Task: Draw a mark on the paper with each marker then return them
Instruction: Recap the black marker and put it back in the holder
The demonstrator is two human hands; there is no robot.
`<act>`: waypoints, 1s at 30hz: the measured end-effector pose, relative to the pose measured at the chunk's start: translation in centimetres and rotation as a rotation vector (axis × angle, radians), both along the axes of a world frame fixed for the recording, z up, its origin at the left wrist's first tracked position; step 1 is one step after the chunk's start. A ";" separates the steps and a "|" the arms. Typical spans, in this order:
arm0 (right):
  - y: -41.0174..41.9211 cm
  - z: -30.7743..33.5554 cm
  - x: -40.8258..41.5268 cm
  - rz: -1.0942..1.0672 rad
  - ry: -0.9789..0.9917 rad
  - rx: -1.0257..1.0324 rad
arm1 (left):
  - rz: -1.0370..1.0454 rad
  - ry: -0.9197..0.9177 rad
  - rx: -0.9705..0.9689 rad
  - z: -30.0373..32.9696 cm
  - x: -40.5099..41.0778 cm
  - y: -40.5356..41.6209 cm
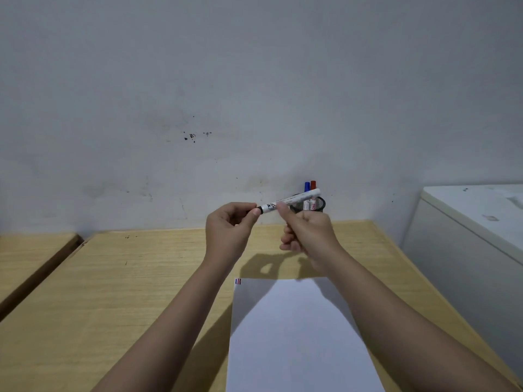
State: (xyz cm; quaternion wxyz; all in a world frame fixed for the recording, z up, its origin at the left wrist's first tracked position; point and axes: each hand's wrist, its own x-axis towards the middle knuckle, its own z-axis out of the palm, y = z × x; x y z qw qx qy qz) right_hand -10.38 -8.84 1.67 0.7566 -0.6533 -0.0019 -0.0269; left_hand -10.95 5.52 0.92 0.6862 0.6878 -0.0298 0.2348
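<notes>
White marker [291, 200] held level above tabletop [141, 278], black cap end toward 9 o'clock. Right hand [308, 236] grips barrel; left hand [229, 230] pinches cap. Blue marker [307, 187], red marker [313, 185] upright in black mesh holder [320, 204] behind, 12 o'clock. Paper [297, 335] at 6 o'clock, 2 small marks [238, 282] at corner.

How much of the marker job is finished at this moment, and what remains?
Done: a blue and a red mark sit at the paper's top left corner, and the blue marker and red marker stand in the black holder. In hand: the right hand holds a black marker while the left hand grips its cap end. Left: its mark and its return.
</notes>
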 end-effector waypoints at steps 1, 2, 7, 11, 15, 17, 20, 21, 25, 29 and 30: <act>-0.4 0.0 0.1 -0.070 -0.128 -0.157 | 0.035 -0.015 0.062 0.3 0.3 0.1; -0.8 0.1 0.3 -0.155 -0.301 -0.342 | 0.047 -0.030 0.124 0.5 0.6 0.2; -3.1 1.4 2.6 -0.097 -0.763 -0.899 | -0.031 -0.085 0.301 2.2 1.7 -1.5; -4.5 2.8 3.9 -0.029 -0.822 -0.875 | -0.053 -0.144 0.283 3.8 3.3 -2.9; -6.8 5.1 5.7 -0.184 -0.750 -0.668 | 0.004 -0.117 0.281 3.6 6.1 -4.0; -8.2 5.9 7.0 -0.259 -0.699 -0.560 | 0.014 -0.065 0.383 2.5 7.4 -4.6; -9.4 6.0 9.1 -0.367 -0.651 -0.516 | 0.009 0.033 0.529 0.3 9.1 -5.7; -9.6 5.8 9.8 -0.398 -0.637 -0.513 | 0.005 0.064 0.572 -0.3 9.6 -6.0; -9.3 4.2 12.5 -0.419 -0.547 -0.536 | 0.015 0.130 0.734 -2.1 11.4 -7.1; -9.0 1.8 14.4 -0.385 -0.436 -0.718 | 0.040 0.135 0.818 -2.7 12.0 -7.7; -9.0 1.2 14.7 -0.370 -0.412 -0.764 | 0.051 0.127 0.825 -2.7 12.1 -7.7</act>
